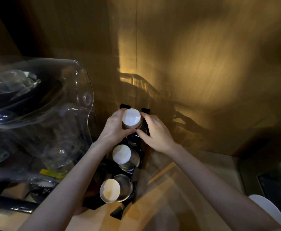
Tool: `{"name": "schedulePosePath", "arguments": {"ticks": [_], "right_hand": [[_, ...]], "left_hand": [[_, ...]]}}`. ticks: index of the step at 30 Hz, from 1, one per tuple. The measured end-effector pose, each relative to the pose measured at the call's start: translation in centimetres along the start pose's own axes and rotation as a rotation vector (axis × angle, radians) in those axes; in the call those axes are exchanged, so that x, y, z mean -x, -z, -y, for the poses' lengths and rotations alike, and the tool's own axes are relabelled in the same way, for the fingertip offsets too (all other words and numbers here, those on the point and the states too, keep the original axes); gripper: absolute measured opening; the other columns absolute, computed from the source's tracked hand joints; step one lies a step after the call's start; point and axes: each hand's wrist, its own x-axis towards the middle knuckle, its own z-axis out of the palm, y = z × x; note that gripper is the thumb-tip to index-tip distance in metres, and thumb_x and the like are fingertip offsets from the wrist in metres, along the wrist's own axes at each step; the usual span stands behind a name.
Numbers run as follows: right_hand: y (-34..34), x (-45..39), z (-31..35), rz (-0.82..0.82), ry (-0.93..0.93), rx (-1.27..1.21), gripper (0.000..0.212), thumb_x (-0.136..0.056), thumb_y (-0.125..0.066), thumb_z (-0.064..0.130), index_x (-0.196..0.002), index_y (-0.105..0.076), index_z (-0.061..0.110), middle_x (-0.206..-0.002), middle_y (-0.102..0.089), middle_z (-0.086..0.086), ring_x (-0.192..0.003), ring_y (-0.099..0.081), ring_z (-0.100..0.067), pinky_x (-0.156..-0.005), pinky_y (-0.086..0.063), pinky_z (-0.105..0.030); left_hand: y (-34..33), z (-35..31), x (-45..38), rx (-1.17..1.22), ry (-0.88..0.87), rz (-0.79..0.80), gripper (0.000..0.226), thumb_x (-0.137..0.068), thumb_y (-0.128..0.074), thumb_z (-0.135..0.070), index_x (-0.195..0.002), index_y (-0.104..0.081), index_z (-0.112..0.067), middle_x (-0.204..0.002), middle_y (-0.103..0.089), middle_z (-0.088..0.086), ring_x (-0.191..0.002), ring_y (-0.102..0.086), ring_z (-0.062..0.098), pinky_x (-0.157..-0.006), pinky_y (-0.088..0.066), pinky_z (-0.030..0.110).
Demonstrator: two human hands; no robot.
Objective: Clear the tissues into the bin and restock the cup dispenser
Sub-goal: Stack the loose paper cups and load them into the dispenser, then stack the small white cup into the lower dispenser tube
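Observation:
A black cup dispenser (137, 179) with three round tubes stands against the wooden wall. Over its far tube, a stack of paper cups (131, 118) with a white base facing up is held from both sides. My left hand (114, 129) wraps its left side and my right hand (154, 132) grips its right side. The middle tube holds a cup stack (121, 154) and the near tube holds another cup stack (110, 190). No tissues or bin show in view.
A large clear plastic cover (41, 104) over glassware fills the left side, close to my left forearm. The wooden counter (166, 197) runs below the dispenser. A white rounded object (268, 209) and a dark tray (279, 185) sit at the lower right.

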Motion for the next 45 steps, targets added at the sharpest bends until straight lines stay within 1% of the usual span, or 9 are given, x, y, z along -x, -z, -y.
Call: {"name": "schedulePosePath", "arguments": {"ticks": [5,12,18,23,29,33,36,39,45], "right_hand": [[1.7,0.6,0.8,0.072,0.063,0.255,0.053,-0.092,-0.045,0.036,-0.136,-0.035,0.009,-0.137,-0.050,-0.010,-0.131,-0.037,-0.025,-0.105,-0.033,-0.040],[6.1,5.4,-0.2,0.036,0.064,0.444,0.048,-0.092,-0.042,0.033,-0.134,-0.039,0.009,-0.139,-0.049,-0.009,-0.132,-0.037,-0.024,-0.109,-0.028,-0.038],[9.8,12.6,-3.9,-0.012,-0.151,0.440,0.056,-0.091,-0.046,0.035,-0.139,-0.031,0.012,-0.144,-0.042,-0.007,-0.138,-0.029,-0.022,-0.113,-0.022,-0.035],[11.5,20.6,-8.4,-0.070,-0.426,0.466,0.058,-0.092,-0.044,0.037,-0.142,-0.027,0.013,-0.148,-0.036,-0.007,-0.140,-0.025,-0.021,-0.115,-0.020,-0.037],[10.7,29.0,-11.5,-0.076,-0.722,0.396,0.055,-0.092,-0.042,0.034,-0.140,-0.028,0.012,-0.147,-0.037,-0.009,-0.138,-0.027,-0.024,-0.115,-0.022,-0.039],[9.5,32.3,-13.6,-0.102,-0.943,0.194,0.055,-0.093,-0.041,0.037,-0.139,-0.029,0.011,-0.139,-0.044,-0.012,-0.128,-0.037,-0.027,-0.105,-0.033,-0.040],[8.8,33.1,-14.7,-0.143,-1.068,-0.014,0.050,-0.093,-0.043,0.036,-0.135,-0.033,0.010,-0.132,-0.050,-0.016,-0.119,-0.048,-0.031,-0.097,-0.043,-0.042],[8.3,33.3,-15.6,-0.208,-1.158,-0.260,0.041,-0.092,-0.047,0.028,-0.126,-0.043,0.006,-0.119,-0.061,-0.019,-0.106,-0.059,-0.034,-0.091,-0.047,-0.042],[8.0,33.0,-16.0,-0.314,-1.226,-0.570,0.026,-0.087,-0.050,0.010,-0.112,-0.056,0.006,-0.067,-0.061,-0.006,-0.053,-0.057,-0.017,-0.052,-0.049,-0.026]], "left_hand": [[-0.2,-1.3,0.9,-0.214,-0.065,0.005,0.083,-0.077,-0.069,-0.025,-0.140,-0.019,-0.004,-0.144,-0.033,0.019,-0.135,-0.032,0.031,-0.108,-0.035,0.040],[-3.6,-6.2,3.7,-0.324,-0.385,-0.073,0.054,-0.081,-0.061,-0.016,-0.129,-0.043,0.001,-0.138,-0.047,0.021,-0.132,-0.041,0.033,-0.107,-0.039,0.046],[-9.7,-10.2,5.6,-0.304,-0.512,0.058,0.058,-0.086,-0.043,-0.031,-0.135,-0.034,-0.003,-0.143,-0.042,0.017,-0.135,-0.037,0.029,-0.111,-0.035,0.045],[-15.9,-14.0,7.8,-0.352,-0.557,0.270,0.064,-0.092,-0.042,-0.033,-0.143,-0.013,-0.009,-0.156,-0.014,0.009,-0.145,-0.011,0.020,-0.118,-0.013,0.034],[-22.0,-16.8,11.0,-0.343,-0.496,0.507,0.062,-0.095,-0.031,-0.039,-0.144,-0.009,-0.009,-0.157,-0.010,0.009,-0.145,-0.010,0.020,-0.119,-0.011,0.034],[-24.9,-19.1,13.0,-0.278,-0.357,0.660,0.061,-0.094,-0.032,-0.045,-0.141,-0.020,-0.008,-0.149,-0.033,0.014,-0.135,-0.035,0.027,-0.108,-0.032,0.039],[-26.7,-19.1,13.4,-0.118,-0.194,0.723,0.048,-0.092,-0.038,-0.043,-0.123,-0.044,-0.007,-0.121,-0.061,0.021,-0.110,-0.057,0.036,-0.090,-0.047,0.041],[-27.7,-18.7,13.7,0.022,-0.107,0.746,0.037,-0.092,-0.044,-0.034,-0.106,-0.058,-0.002,-0.097,-0.070,0.025,-0.094,-0.065,0.036,-0.082,-0.050,0.040],[-27.4,-18.2,13.7,0.169,0.026,0.773,0.027,-0.090,-0.050,-0.023,-0.093,-0.063,0.001,-0.093,-0.072,0.025,-0.084,-0.070,0.026,-0.073,-0.049,0.028]]}}
